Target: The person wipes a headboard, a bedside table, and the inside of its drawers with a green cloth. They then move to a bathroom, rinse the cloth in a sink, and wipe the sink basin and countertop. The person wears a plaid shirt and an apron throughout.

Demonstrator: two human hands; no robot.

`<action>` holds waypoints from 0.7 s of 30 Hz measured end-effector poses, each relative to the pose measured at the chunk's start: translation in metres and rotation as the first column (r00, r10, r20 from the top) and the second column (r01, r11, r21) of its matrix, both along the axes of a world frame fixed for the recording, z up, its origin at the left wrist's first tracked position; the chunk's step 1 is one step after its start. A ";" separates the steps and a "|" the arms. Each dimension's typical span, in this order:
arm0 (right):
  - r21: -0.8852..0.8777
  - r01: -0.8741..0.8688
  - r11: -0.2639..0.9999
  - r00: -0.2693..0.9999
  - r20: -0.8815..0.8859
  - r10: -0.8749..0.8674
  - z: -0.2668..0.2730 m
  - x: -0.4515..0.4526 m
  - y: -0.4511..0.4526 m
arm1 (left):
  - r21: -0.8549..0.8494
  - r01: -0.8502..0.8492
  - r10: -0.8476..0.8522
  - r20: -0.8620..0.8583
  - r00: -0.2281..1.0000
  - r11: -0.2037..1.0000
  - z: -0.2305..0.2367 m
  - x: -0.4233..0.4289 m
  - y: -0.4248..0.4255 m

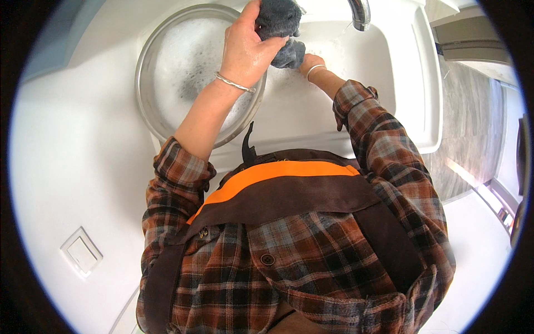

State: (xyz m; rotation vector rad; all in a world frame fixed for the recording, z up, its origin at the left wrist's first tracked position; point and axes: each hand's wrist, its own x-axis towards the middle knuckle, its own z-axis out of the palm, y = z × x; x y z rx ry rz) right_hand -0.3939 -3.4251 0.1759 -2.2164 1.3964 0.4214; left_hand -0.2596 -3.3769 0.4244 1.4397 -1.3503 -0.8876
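Observation:
A wet dark grey cloth (278, 18) is bunched up at the top of the view, above the gap between the basin and the sink bowl. My left hand (249, 52) grips it, thumb across the front. A lower bunch of the cloth (288, 55) hangs beneath the thumb. My right hand (312, 63) is at that lower bunch, its fingers mostly hidden behind the fabric, so its hold is hard to see. Left of the sink bowl, a round metal basin (144, 89) contains foamy water (183, 54).
A curved chrome faucet (361, 16) overhangs the white sink (375, 62), with a thin stream at its mouth. The basin's rim overlaps the sink's left side. On the left wall is a light switch (81, 251). Grey wood-look flooring (467, 121) shows at right.

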 end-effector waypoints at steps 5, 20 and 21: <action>0.426 0.345 0.836 0.836 0.264 -0.480 0.020 -0.019 0.000 | -0.120 -0.017 0.032 0.119 0.992 0.993 -0.020 -0.008 0.010; 0.921 -0.375 0.104 -0.143 0.053 -0.988 0.130 -0.048 0.036 | 0.324 -0.086 0.050 0.117 0.992 0.942 -0.085 -0.065 0.041; 0.906 -0.404 0.123 -0.122 0.080 -0.989 0.133 -0.049 0.037 | 0.318 -0.116 0.029 0.264 0.964 0.941 -0.087 -0.063 0.034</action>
